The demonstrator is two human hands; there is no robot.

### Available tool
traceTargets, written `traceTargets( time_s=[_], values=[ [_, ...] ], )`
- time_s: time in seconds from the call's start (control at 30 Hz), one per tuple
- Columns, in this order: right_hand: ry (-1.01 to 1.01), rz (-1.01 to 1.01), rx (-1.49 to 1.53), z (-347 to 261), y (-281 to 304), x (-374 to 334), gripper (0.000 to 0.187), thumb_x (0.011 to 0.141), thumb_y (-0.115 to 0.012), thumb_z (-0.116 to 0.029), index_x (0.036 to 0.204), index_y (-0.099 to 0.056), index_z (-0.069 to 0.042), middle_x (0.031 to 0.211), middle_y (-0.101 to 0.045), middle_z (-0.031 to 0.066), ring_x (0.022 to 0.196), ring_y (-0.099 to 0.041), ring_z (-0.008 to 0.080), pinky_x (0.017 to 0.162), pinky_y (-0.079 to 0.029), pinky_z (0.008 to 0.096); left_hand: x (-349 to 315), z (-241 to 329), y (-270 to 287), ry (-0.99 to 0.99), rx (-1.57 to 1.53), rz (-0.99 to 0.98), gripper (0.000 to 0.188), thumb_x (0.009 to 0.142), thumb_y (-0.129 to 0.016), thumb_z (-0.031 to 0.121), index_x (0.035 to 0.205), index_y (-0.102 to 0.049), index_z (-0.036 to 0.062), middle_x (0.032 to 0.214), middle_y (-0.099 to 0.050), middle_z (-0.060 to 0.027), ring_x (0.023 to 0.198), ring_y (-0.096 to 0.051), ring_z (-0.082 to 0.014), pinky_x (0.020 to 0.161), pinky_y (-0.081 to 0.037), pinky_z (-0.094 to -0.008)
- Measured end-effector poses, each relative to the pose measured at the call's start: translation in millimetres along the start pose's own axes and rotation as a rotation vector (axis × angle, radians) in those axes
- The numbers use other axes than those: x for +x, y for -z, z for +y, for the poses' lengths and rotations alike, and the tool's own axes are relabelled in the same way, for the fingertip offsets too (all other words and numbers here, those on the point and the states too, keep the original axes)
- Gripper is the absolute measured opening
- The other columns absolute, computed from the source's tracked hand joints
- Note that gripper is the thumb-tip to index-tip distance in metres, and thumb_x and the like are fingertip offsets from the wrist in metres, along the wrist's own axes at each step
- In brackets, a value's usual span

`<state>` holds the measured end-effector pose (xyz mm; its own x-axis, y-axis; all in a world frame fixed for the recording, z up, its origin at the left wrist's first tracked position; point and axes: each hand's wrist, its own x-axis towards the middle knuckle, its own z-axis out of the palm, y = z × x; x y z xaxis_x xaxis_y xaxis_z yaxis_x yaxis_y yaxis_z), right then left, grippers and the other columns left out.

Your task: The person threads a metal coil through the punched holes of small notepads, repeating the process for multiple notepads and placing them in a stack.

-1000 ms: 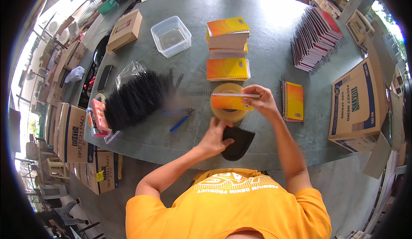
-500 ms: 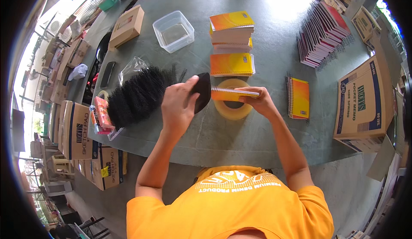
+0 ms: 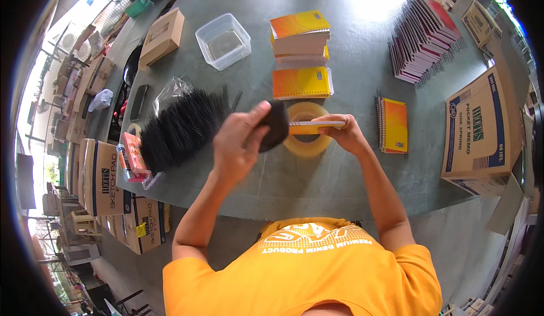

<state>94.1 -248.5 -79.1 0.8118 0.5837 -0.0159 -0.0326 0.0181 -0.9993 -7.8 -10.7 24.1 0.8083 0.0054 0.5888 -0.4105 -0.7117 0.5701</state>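
Black pad has moved forward, gripped by the left hand beside the spiral notebook the right hand pinches; skewed contact could bend its coil

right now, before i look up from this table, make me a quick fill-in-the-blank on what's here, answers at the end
1. The curved piece gripped by the left hand is ____ in colour.
2. The small notebook is held in the person's ____ hand.
3. The clear plastic container stands to the ____ of the yellow-orange notebook stacks.
4. The leaning row of spiral-bound books shows a cover coloured ____.

Missing words: black; right; left; red.
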Motion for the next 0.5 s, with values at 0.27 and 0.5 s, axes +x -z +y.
traceTargets(
  time_s=[0.27,0.5],
  values=[
    [0.053,-0.027,0.004,-1,-2,-1,0.022,0.080,-0.067,0.001,0.102,-0.068,-0.002,0.098,-0.069,0.0036,0.089,-0.060,0.0087,0.083,-0.048,0.0238,-1,0,-16,-0.034,-0.056,-0.078,0.043,0.076,-0.067,0.003,0.117,-0.062,0.0161,0.092,-0.062,-0.0133,0.079,-0.062,-0.0297,0.072,-0.051,-0.0344],
    [0.066,-0.032,0.048,-6,-4,3,0.020,0.082,-0.064,0.002,0.102,-0.068,-0.001,0.097,-0.068,0.0022,0.087,-0.059,0.0077,0.080,-0.048,0.0230,-9,2,-31,-0.080,0.014,-0.278,0.041,0.076,-0.066,-0.002,0.116,-0.063,0.0091,0.094,-0.063,-0.0133,0.081,-0.062,-0.0255,0.074,-0.051,-0.0321]
  ],
)
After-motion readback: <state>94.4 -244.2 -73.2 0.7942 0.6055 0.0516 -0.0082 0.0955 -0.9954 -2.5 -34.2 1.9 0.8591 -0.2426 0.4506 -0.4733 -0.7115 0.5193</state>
